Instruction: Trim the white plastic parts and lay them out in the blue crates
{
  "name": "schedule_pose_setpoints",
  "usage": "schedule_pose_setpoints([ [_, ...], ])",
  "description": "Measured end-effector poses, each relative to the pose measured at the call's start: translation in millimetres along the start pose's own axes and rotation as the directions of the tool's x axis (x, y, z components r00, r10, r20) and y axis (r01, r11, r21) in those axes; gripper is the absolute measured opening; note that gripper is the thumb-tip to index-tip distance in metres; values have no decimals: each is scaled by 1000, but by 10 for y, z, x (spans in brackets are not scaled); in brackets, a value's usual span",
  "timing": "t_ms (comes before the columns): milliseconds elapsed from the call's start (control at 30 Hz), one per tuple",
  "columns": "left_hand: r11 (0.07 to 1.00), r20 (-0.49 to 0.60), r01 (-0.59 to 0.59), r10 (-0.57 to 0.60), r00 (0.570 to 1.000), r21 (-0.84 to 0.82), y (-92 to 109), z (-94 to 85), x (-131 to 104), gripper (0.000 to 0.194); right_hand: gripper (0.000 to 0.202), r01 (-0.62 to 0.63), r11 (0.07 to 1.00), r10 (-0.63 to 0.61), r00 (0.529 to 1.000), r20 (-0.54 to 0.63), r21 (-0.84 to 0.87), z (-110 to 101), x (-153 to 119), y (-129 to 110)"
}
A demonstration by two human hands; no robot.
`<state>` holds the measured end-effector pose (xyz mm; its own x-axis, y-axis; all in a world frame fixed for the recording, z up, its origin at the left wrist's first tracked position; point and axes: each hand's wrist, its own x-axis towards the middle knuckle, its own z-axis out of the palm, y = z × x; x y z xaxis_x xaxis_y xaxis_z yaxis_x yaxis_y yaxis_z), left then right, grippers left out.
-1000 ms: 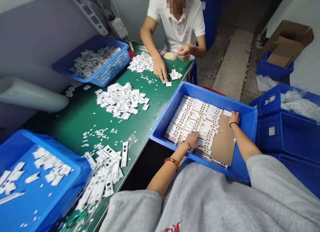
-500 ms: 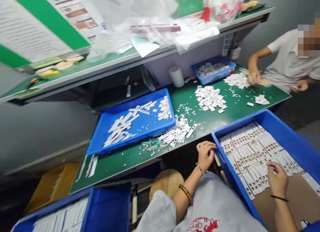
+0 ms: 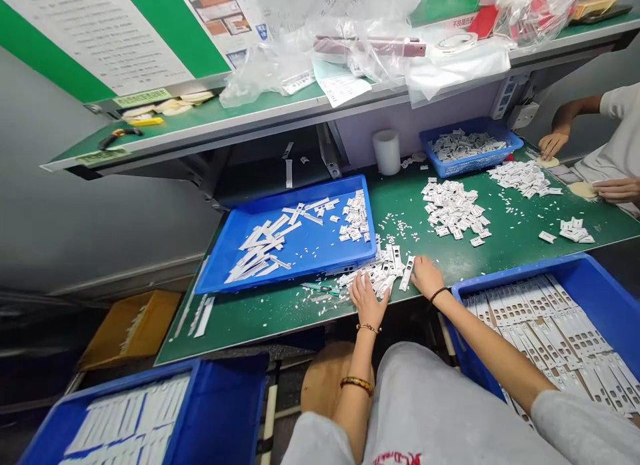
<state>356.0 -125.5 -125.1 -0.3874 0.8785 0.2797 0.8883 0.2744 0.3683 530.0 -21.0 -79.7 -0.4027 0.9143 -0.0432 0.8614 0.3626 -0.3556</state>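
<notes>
My left hand (image 3: pixel 369 299) lies on the near edge of a heap of white plastic strips with dark square holes (image 3: pixel 385 271), its fingers spread. Just to the right, my right hand (image 3: pixel 428 277) has its fingers drawn together at the edge of one white strip (image 3: pixel 407 273) at the heap's right side. Part of the heap is hidden by my left hand. A green-handled tool (image 3: pixel 321 289) lies among white scraps left of that hand. Behind the heap stands a shallow blue tray (image 3: pixel 300 251) with plain strips and small white pieces.
A deep blue bin (image 3: pixel 500 276) with rows of holed strips stands at right; another blue bin (image 3: pixel 193 385) is at lower left. On the green table (image 3: pixel 280 315) lie piles of small white pieces (image 3: pixel 454 208). A co-worker's hands (image 3: pixel 555 143) work at far right. A shelf (image 3: pixel 260 108) overhangs the back.
Both my hands have left the right-hand bin and moved left to the heap of strips on the table. The view has shifted. The co-worker's hands now both rest near round pale pads.
</notes>
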Motion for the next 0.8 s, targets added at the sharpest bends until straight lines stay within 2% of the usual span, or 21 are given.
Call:
schedule_pose_setpoints([
  [67,1000,-32,-2,3,999,11,8,19,-16,67,28,151,985,-150,989,16,-82,-67,47,-11],
  [133,1000,-58,-6,7,998,17,40,17,-17,65,22,339,933,-331,940,82,-124,-122,84,24],
  [200,1000,-77,-19,20,997,17,92,15,-2,64,20,503,854,-479,860,177,-133,-153,141,93],
  [267,999,-92,-32,32,995,8,145,22,21,63,20,617,777,-573,776,263,-126,-173,223,180],
  [400,999,-106,-47,45,993,-17,202,45,62,54,19,745,659,-670,644,371,-103,-275,448,356],
  [467,999,-95,-41,38,995,-26,204,46,73,52,19,763,637,-679,622,390,-108,-365,583,419],
  [533,999,-69,-28,26,997,-36,200,37,77,51,18,761,638,-671,627,395,-122,-444,716,452],
  [700,997,-16,-15,14,1000,-80,195,-10,59,56,32,760,644,-650,606,459,-91,-515,945,479],
  [800,994,-53,-3,-3,999,-109,190,-38,59,52,20,730,680,-625,625,468,-67,-589,1023,534],
])
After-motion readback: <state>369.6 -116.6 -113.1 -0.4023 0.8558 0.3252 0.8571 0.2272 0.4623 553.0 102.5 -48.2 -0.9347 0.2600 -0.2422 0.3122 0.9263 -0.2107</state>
